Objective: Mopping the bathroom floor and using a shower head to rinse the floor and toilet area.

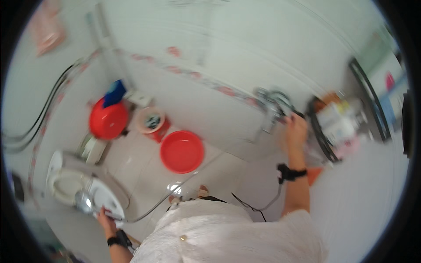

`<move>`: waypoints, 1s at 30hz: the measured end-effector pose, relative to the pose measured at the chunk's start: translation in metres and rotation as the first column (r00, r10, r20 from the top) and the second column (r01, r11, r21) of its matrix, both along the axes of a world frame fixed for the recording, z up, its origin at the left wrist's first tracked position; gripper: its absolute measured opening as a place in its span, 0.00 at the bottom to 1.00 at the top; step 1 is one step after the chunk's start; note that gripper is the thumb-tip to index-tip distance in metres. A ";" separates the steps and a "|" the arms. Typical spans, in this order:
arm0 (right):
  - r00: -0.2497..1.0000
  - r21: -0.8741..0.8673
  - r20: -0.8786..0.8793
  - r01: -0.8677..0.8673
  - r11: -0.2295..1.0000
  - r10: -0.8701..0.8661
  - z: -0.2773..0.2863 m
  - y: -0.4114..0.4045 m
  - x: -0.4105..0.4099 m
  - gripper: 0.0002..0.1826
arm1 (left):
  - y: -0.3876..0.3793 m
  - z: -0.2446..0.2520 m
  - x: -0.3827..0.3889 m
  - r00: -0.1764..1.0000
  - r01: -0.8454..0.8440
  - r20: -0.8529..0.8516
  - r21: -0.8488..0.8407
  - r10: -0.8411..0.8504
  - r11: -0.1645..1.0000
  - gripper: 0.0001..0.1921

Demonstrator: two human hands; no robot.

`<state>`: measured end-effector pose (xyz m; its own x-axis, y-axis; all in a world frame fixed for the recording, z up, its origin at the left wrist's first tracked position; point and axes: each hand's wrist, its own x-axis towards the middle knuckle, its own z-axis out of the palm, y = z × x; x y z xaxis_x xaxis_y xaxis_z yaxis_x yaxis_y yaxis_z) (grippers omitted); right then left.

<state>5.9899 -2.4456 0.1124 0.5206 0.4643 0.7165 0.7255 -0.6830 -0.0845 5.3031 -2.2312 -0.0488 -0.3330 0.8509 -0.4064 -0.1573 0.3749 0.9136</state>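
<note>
My left hand (pixel 107 219) grips the handle of a chrome shower head (pixel 85 202), held out at the lower left over white bathroom ceramics. A grey metal shower hose (pixel 158 204) runs from it across my front towards the wall. On the right, my right hand (pixel 296 130) has its fingers curled at a chrome wall-mounted shower mixer tap (pixel 271 110). Blur softens the exact finger contact there. A red plastic basin (pixel 182 152) rests on the tiled floor ahead of my feet.
Another red basin (pixel 108 120) leans by the left wall, under a blue object (pixel 115 93). Beside it stands a bucket (pixel 150 120) with something dark inside. A white toilet (pixel 113 182) is at the left. Bottles fill a corner rack (pixel 324 136) right of my right hand.
</note>
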 end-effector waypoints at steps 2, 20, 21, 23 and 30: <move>1.000 0.011 0.010 0.012 1.000 -0.012 -0.013 -0.004 0.010 0.11 | -0.005 -0.014 -0.013 0.995 -0.076 0.069 0.025 0.074 0.997 0.10; 0.795 -0.019 -0.596 0.123 0.992 -0.110 -0.010 -0.030 0.061 0.20 | -0.074 -0.060 -0.102 0.756 -0.632 0.243 0.030 0.608 0.774 0.09; 0.692 0.127 -0.719 0.221 0.967 -0.063 0.001 -0.026 0.046 0.23 | -0.077 -0.058 -0.100 0.757 -0.627 0.261 0.030 0.599 0.778 0.08; 0.707 0.357 -0.680 0.086 0.930 0.196 -0.029 -0.052 0.093 0.22 | -0.073 -0.050 -0.093 0.761 -0.615 0.280 0.027 0.584 0.788 0.08; 0.982 -0.155 -0.152 -0.134 0.979 0.111 -0.014 -0.054 0.090 0.18 | -0.062 -0.019 -0.082 0.793 -0.558 0.380 0.136 0.477 0.819 0.13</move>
<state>6.0798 -2.5001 0.0979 0.5434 0.6359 0.5480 0.7931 -0.6028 -0.0869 5.2214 -2.2936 -0.0682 -0.6383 0.6677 -0.3831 -0.5589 -0.0598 0.8271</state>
